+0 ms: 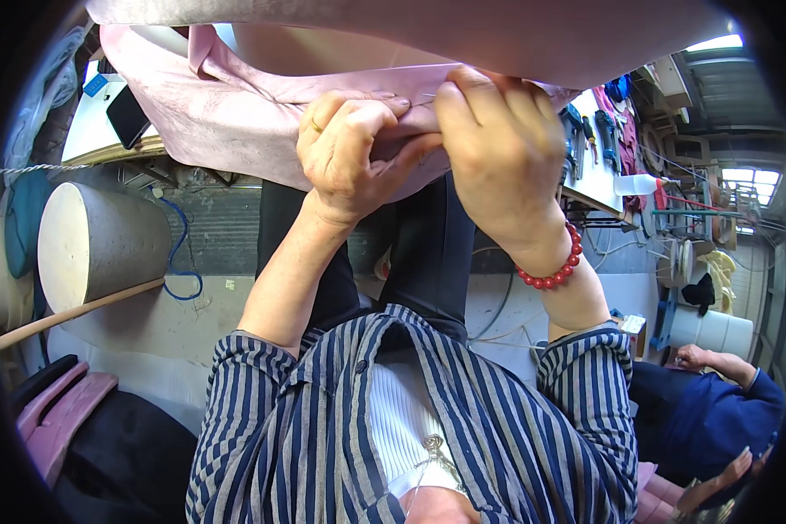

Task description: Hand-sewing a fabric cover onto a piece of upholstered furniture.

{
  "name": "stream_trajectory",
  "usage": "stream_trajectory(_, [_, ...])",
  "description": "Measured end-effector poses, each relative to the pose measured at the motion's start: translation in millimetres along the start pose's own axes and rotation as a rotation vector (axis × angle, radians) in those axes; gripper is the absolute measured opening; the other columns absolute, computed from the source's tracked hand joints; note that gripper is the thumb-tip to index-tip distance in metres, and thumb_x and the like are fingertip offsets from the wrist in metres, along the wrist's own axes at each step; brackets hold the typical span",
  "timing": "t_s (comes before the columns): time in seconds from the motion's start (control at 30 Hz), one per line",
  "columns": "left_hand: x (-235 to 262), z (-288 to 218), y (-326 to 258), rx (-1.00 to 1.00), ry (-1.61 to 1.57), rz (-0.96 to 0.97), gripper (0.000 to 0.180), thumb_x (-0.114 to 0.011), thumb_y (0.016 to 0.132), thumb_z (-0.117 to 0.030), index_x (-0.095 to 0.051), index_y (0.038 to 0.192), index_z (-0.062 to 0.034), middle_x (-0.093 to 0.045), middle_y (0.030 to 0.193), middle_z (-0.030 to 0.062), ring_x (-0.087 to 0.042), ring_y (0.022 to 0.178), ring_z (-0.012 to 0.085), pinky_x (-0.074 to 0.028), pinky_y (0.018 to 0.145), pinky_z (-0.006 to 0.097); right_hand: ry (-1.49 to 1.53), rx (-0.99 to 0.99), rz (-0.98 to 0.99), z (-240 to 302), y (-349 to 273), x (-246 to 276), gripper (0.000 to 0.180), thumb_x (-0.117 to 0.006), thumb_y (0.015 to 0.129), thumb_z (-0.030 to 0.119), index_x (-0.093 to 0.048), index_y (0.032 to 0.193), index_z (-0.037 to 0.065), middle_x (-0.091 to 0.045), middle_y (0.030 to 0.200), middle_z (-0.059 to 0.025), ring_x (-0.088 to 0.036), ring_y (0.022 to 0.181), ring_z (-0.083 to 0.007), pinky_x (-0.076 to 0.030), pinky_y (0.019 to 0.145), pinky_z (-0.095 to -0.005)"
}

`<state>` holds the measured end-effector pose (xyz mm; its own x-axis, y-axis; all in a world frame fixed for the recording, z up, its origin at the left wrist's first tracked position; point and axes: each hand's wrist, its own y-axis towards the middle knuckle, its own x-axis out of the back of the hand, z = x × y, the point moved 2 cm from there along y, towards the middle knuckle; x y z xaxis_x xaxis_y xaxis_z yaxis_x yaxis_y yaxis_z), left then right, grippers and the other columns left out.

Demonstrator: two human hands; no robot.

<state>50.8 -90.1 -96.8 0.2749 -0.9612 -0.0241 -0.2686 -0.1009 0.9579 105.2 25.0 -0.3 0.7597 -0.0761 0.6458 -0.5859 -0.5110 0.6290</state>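
Observation:
Pink velvety fabric (227, 105) is draped over a large curved, padded-looking form in front of me. My left hand (349, 157) is closed on a fold of it, fingers curled and thumb pointing right. Beside it, my right hand (502, 148) is bent over the same fabric edge with its fingers curled in; its fingertips are partly hidden and slightly blurred. A thin needle-like glint (424, 95) shows between the two hands, close to the right index finger. A smooth pinkish panel (515, 35) hangs above both hands.
A pale cylinder (105, 244) and a wooden pole (79, 314) lie at the left, near a blue cord (179, 236). At the right, a workbench (598, 188) bears tools and a white bottle (635, 185). Another person (707, 410) sits at the lower right.

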Motion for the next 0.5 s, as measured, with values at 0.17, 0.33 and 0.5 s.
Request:
stream_trajectory(0.17, [2.4,-1.4,1.5,-0.004,0.015,0.013,0.040,-0.087,0.067,-0.029,-0.057,0.081,-0.0066,-0.066,0.079,0.0061,-0.061,0.067,0.0219,-0.047,0.064,0.031,0.076,0.005,0.052,-0.3,4.4,-4.1,0.014,-0.066,0.069,0.010,-0.061,0.081,0.005,-0.064,0.089,-0.0083,-0.062,0.077,-0.0241,-0.049,0.067,-0.0339])
stream_trajectory(0.33, [-1.2,-4.3,4.4,0.004,0.047,-0.005,0.049,-0.086,0.068,-0.044,-0.058,0.083,-0.0065,-0.063,0.076,0.0051,-0.060,0.067,0.0211,-0.047,0.063,0.031,0.559,-0.106,-0.401,9.1,1.4,11.3,0.016,-0.066,0.074,-0.002,-0.067,0.089,0.000,-0.069,0.085,-0.0107,-0.069,0.075,-0.0231,-0.056,0.067,-0.0325])
stream_trajectory(0.5, [-2.1,-6.6,4.8,-0.023,0.136,0.021,0.057,-0.084,0.067,-0.053,-0.055,0.087,-0.0090,-0.057,0.074,0.0041,-0.057,0.064,0.0209,-0.043,0.060,0.033,0.978,-0.614,-0.681,-8.1,-11.1,41.8,0.016,-0.046,0.102,0.007,-0.043,0.109,-0.007,-0.062,0.077,-0.0180,-0.068,0.054,-0.0274,-0.050,0.044,-0.0248])
